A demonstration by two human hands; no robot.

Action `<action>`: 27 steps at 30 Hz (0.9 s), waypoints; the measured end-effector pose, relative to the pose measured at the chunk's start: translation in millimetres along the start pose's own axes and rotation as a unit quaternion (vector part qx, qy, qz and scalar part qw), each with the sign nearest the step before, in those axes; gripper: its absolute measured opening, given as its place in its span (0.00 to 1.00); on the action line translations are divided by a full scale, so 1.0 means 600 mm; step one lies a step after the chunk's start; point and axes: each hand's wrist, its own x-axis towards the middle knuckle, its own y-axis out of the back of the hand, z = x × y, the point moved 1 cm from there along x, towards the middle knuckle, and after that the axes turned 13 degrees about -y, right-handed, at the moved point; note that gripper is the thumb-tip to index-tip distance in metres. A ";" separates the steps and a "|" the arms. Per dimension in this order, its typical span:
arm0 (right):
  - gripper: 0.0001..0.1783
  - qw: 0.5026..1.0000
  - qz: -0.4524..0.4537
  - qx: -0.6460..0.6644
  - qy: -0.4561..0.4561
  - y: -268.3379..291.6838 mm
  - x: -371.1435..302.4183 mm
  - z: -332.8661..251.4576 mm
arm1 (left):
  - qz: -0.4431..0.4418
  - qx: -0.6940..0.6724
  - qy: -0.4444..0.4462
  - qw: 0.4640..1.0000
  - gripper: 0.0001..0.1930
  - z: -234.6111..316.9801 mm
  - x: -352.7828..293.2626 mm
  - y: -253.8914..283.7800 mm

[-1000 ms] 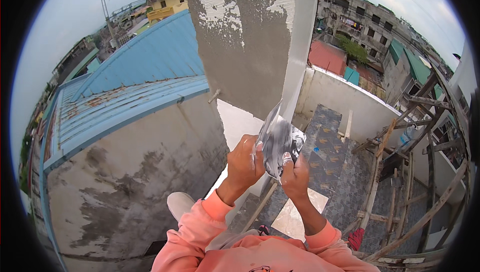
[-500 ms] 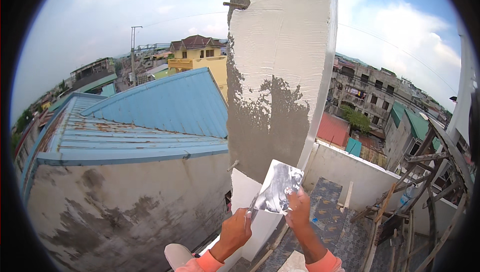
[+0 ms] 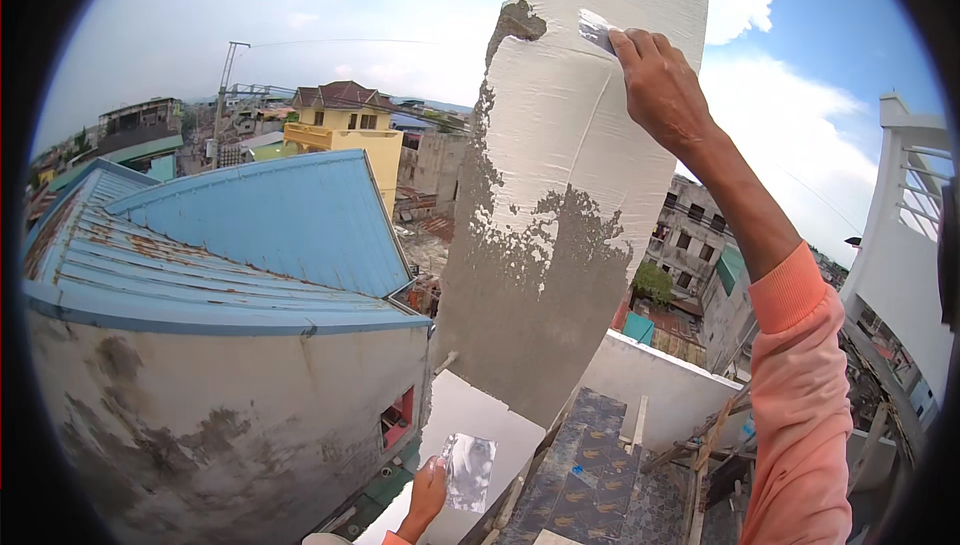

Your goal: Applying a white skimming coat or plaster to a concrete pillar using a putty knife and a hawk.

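My right hand (image 3: 665, 90), raised high with the arm stretched out, grips a putty knife (image 3: 596, 31). Its blade, smeared with white, lies against the upper part of a concrete column (image 3: 525, 320). White skim coat (image 3: 570, 120) covers the column's upper face with a ragged lower border, and bare grey cement shows beneath it. Low down, my left hand (image 3: 429, 490) holds a flat rectangular metal plate (image 3: 469, 472) by its left edge. Whitish smears or reflections mark the plate, in front of the white-coated lower wall (image 3: 500, 425).
A short stub (image 3: 446, 362) sticks out of the column's left edge. To the left stands a neighbouring building with a rusty blue metal roof (image 3: 270, 235) and stained wall. Dark patterned tiles (image 3: 590, 445), a low white parapet (image 3: 665, 375) and wooden scaffolding pieces (image 3: 710, 455) lie right.
Both hands were together at the plate low in front of the column. My right hand has risen to the column's top with the putty knife; my left has lowered, keeping the plate.
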 end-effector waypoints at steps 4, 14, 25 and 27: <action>0.20 0.990 0.017 -0.125 0.063 -0.081 0.067 0.007 | -0.027 -0.031 0.018 0.999 0.15 -0.097 0.002 0.014; 0.23 0.977 -0.038 -0.164 0.132 -0.121 0.000 -0.082 | 0.024 -0.153 0.098 0.983 0.13 -0.230 -0.032 0.037; 0.26 0.972 -0.154 -0.121 0.133 -0.076 -0.186 -0.182 | 0.047 -0.235 0.124 0.963 0.11 -0.236 -0.012 0.043; 0.26 0.969 -0.179 -0.112 0.132 -0.062 -0.239 -0.207 | 0.062 -0.257 0.129 0.956 0.11 -0.231 -0.009 0.045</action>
